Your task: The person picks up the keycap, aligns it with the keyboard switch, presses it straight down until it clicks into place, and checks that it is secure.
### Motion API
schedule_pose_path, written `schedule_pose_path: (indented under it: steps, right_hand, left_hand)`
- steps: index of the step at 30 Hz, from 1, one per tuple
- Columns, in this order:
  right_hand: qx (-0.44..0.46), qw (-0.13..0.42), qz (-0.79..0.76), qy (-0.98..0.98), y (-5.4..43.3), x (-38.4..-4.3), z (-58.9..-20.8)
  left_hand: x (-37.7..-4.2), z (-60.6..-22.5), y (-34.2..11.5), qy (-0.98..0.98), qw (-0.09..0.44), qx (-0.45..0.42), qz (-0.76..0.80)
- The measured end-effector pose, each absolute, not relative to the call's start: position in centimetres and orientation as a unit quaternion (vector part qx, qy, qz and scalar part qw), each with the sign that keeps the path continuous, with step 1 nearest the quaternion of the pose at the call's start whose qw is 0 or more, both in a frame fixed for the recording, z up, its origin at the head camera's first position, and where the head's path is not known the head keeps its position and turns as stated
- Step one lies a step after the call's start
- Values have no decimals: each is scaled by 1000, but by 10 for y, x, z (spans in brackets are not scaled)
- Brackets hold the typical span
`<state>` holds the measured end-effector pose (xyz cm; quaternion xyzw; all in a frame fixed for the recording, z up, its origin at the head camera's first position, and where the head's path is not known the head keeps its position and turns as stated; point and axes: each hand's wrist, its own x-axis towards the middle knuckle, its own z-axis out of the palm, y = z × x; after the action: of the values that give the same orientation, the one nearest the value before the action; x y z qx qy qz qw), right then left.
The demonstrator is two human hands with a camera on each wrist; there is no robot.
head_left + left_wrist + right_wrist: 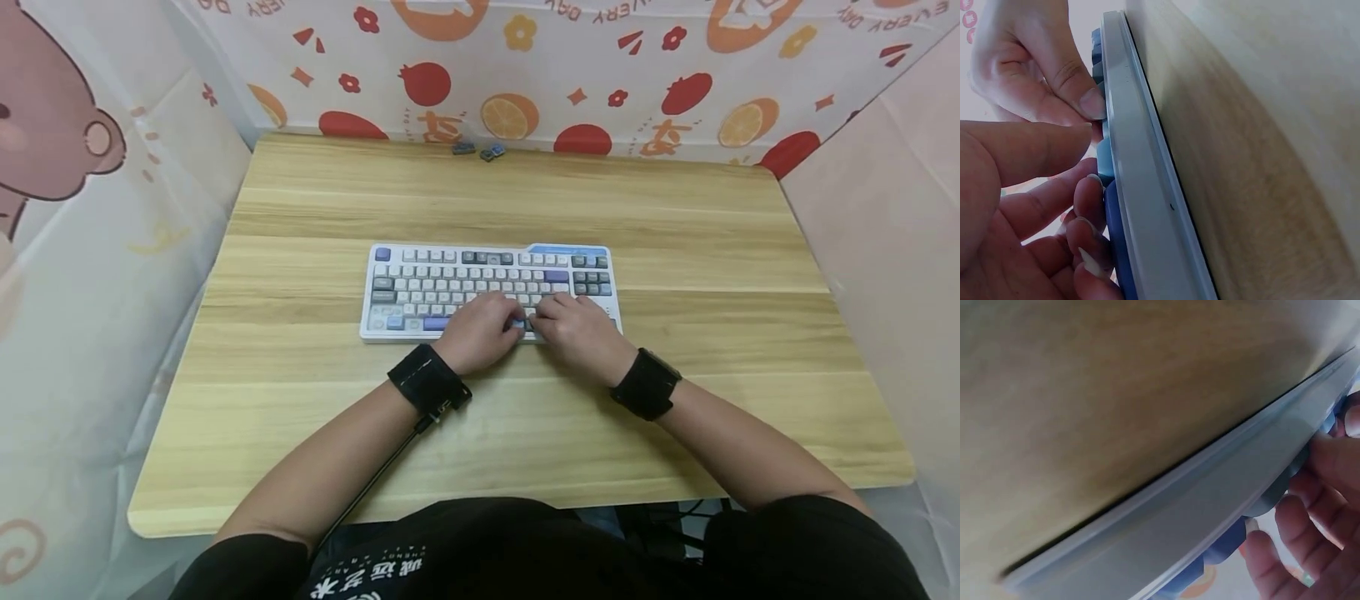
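My left hand bends over the front edge of the keyboard, a little right of its middle, fingers curled down by the bottom-row keys and thumb standing somewhat apart from them; whether it pinches a key or merely touches, I cannot tell. My right hand lies just beside it, over the right part of the keyboard's front rows, its thumb and fingertips drawn narrowly together at the keys, and again I cannot tell if one is gripped. Black bands wrap both wrists on the near side of the keyboard, the left band with a cable running from it along my forearm, the right band on the other arm. The keyboard itself lies flat on the wood-grained tabletop, its case white, its keys white, grey, purple and blue, with a long purple key partly under my left hand. Well beyond the keyboard, at the far edge, sit a few small dark grey and blue pieces. Behind them hangs a fruit-printed cloth; to the keyboard's left is a sheet with a cartoon animal. On its near side is my black shirt.
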<state>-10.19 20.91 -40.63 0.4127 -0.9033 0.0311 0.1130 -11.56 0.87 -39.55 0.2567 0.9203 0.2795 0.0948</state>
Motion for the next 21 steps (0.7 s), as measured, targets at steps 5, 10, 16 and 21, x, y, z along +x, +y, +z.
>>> schedule_pose_path:
  steps: [5, 10, 16, 21]
  right_hand:
    - [422, 85, 76, -899, 209, -104, -404]
    - [410, 65, 130, -900, 213, -105, -399]
    - [426, 77, 116, -894, 214, -105, -399]
    - [440, 22, 134, -888, 212, -112, -393]
  left_hand:
    - [-115, -395, 6, 918, 97, 262, 281]
    - [-116, -395, 5, 913, 104, 268, 290]
    - [-117, -395, 5, 908, 106, 274, 299]
    - [-114, -396, 6, 910, 102, 268, 298]
